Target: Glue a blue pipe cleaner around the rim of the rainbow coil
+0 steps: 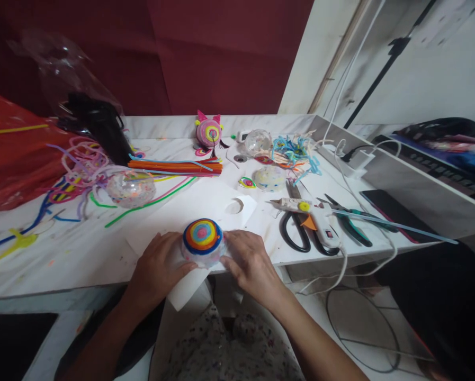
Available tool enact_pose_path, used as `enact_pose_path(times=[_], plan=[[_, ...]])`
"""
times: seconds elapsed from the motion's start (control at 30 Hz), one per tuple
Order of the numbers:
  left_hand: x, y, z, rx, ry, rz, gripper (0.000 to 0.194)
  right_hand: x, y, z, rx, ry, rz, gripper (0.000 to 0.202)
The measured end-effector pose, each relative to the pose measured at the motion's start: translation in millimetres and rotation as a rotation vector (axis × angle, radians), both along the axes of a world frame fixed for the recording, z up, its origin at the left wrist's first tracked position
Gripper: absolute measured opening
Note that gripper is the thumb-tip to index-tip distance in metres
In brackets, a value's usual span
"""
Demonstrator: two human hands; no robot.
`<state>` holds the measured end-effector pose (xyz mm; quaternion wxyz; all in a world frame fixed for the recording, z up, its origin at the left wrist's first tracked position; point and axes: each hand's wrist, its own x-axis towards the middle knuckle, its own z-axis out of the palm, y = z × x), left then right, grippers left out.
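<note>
A clear dome (pixel 205 258) topped with coloured rings of blue, orange, yellow and light blue around a pink centre stands at the table's front edge. My left hand (pixel 158 264) grips its left side, thumb at the lower front. On the other side, my right hand (pixel 250 258) holds it with curved fingers and thumb. White paper (pixel 185 290) lies beneath the dome and hangs over the edge. Behind, a paper sheet with a round hole (pixel 245 211) lies flat.
Glue gun (pixel 326 225), scissors (pixel 296 233) and pliers (pixel 354 230) lie at right. Pipe cleaners (pixel 177 166), clear domes (pixel 131 189), a pink eared ball (pixel 208 132) and an eye-shaped piece (pixel 247 182) are further back. A red bag (pixel 15 164) is at left.
</note>
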<state>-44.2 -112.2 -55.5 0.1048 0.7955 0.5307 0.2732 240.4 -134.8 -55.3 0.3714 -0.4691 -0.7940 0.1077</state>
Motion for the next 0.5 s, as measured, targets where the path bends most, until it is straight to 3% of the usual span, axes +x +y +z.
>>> enact_pose_path(times=[0.27,0.5], plan=[[-29,28,5.2,-0.125,-0.067,-0.05,0.068,-24,-8,-0.5,0.031,0.061,-0.072,0.041],[-48,55,31.0,-0.248,-0.057,-0.148,0.061,-45,-13,2.6,0.019,0.075,-0.05,0.039]])
